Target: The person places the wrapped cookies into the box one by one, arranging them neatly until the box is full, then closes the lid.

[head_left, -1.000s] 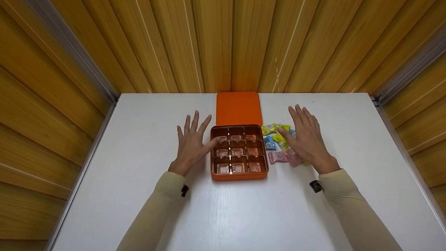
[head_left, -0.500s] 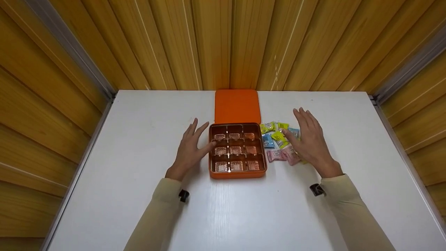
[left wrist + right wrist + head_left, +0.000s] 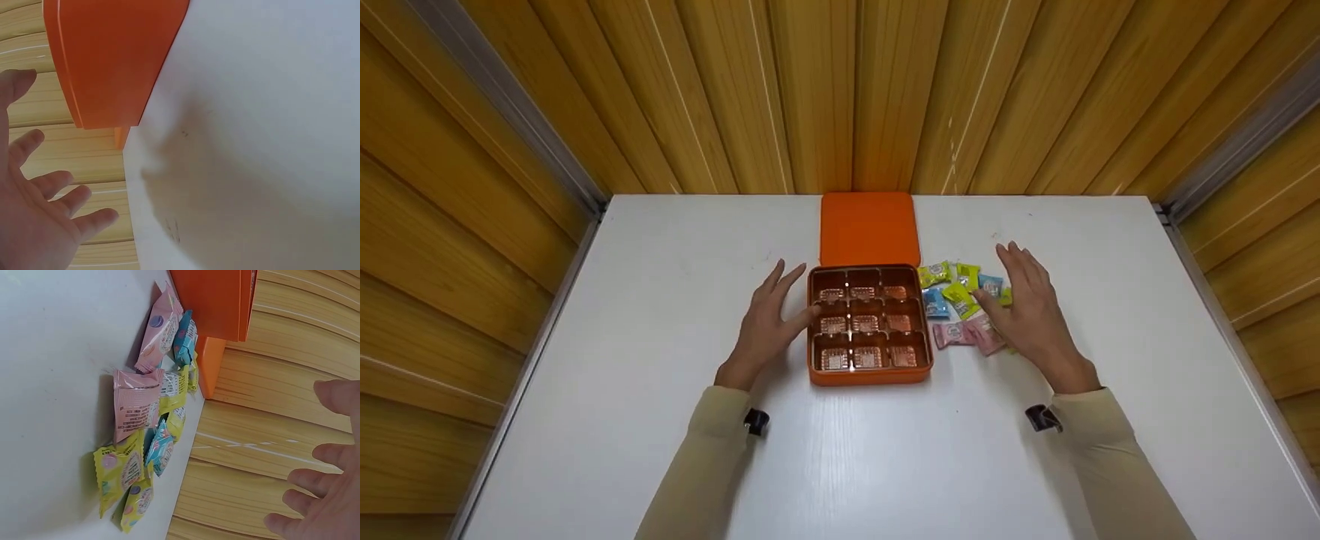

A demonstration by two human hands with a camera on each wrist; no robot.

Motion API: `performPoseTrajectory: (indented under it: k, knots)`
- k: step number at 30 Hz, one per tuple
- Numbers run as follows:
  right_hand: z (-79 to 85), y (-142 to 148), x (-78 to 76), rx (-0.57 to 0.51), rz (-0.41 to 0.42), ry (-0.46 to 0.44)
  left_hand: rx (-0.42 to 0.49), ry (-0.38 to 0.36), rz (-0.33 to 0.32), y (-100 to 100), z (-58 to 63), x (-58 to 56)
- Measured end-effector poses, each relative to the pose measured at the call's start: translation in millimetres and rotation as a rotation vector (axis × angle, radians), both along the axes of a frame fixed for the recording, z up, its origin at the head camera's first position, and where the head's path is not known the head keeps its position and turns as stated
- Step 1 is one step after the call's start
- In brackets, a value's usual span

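Observation:
An orange tin (image 3: pixel 871 377) with a brown divided tray (image 3: pixel 867 304) stands in the middle of the table. My left hand (image 3: pixel 763 328) hovers at the tin's left side, fingers relaxed, its thumb overlapping the rim in the head view. In the left wrist view those fingers (image 3: pixel 94 222) are spread apart and hold nothing. To the tin's right lies a pile of small wrapped candies in yellow, blue and pink, among them a pink candy (image 3: pixel 161 329) and a blue candy (image 3: pixel 936 303). My right hand (image 3: pixel 1030 324) is held over the pile's right side, fingers extended, holding nothing.
The flat orange lid (image 3: pixel 868 229) lies directly behind the tin, near the table's back edge. Wood-patterned panels (image 3: pixel 885 97) rise behind and on both sides of the white table (image 3: pixel 870 465).
The left hand's fingers have drawn closer together and its thumb has shifted slightly left. My right hand has come a little nearer and to the right, uncovering more of the candies.

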State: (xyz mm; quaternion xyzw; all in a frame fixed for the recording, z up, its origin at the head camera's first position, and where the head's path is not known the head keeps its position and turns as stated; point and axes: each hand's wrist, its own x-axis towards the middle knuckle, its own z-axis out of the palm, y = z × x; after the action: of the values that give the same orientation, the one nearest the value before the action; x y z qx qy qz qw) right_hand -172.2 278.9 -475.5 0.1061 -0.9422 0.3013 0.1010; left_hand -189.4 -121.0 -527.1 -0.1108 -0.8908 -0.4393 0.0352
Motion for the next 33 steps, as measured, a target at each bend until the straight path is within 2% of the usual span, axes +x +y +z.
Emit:
performPoseTrajectory:
  k: [15, 22, 33]
  knots:
    - [-9.2, 5, 12.0, -0.046, -0.025, -0.136, 0.058, -0.023, -0.004, 4, -2.9, -1.1]
    - [-15.3, 8, 15.7, -0.033, -0.031, -0.137, 0.082, -0.035, -0.017, 6, -6.5, -0.8]
    - [-24.7, 15, 20.4, -0.049, -0.023, -0.164, 0.228, -0.089, -0.061, 6, -14.5, 2.0]
